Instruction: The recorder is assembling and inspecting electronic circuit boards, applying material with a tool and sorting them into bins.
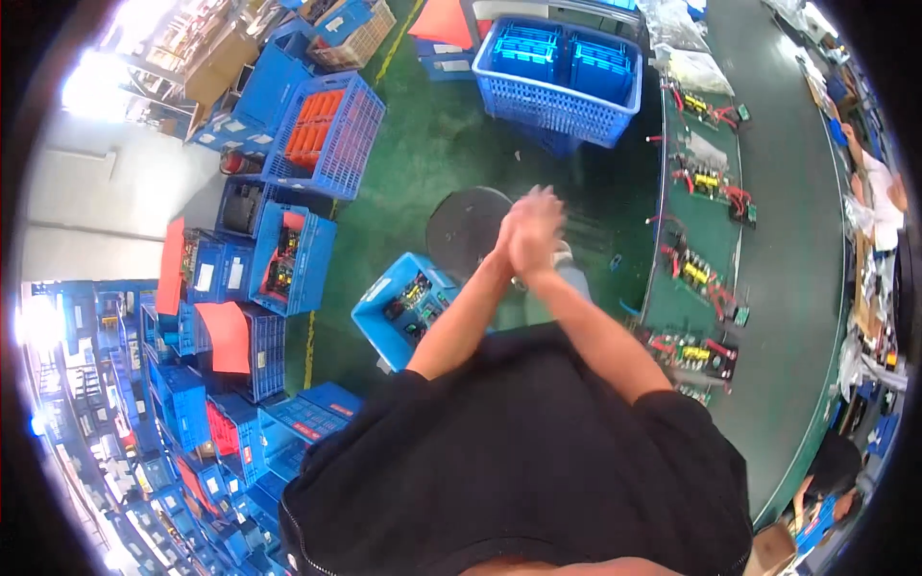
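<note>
My left hand (508, 238) and my right hand (537, 233) are pressed together in front of me, palm against palm. Motion smears their fingers, so how far they are bent cannot be made out. No object shows between them. Below the hands is a dark round disc (466, 226) on the green floor. A blue bin (376, 326) holding circuit boards (415, 305) stands just left of my left forearm.
On my right runs a long green workbench (783, 288) with several circuit board assemblies (696, 274) along its near edge. Ahead is a blue basket (557, 104) of blue trays. Blue crates (298, 259) line the left side. People work beyond the bench.
</note>
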`<state>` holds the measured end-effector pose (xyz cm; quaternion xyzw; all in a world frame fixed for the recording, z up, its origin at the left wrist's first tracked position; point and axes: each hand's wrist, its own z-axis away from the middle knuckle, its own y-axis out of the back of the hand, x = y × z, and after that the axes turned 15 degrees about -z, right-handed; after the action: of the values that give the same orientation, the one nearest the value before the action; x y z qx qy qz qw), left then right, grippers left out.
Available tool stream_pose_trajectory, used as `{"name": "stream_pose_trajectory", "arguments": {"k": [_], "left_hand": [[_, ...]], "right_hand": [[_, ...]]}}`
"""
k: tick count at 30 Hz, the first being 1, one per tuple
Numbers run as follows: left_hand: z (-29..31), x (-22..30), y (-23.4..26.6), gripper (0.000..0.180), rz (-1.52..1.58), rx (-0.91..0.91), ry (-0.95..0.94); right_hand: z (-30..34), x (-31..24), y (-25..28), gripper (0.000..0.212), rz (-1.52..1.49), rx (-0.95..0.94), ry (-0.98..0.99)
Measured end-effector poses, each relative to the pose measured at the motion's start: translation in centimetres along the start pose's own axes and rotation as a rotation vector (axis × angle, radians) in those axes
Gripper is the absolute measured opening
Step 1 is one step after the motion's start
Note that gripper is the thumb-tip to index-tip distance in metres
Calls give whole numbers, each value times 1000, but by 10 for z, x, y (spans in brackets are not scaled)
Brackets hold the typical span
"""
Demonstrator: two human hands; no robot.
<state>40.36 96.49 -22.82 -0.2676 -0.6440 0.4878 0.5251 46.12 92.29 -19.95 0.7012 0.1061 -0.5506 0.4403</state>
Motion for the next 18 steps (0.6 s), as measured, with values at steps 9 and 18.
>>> {"name": "stream_pose_trajectory", "arguments": {"k": [9, 18], "left_hand": [[-162, 140, -51, 68, -509, 305, 119], [-287, 204, -30, 50, -353, 853, 233]], "right_hand": [[-200, -55, 23, 60, -589, 103, -21], [-329, -42, -76, 55, -457, 164, -536]]}}
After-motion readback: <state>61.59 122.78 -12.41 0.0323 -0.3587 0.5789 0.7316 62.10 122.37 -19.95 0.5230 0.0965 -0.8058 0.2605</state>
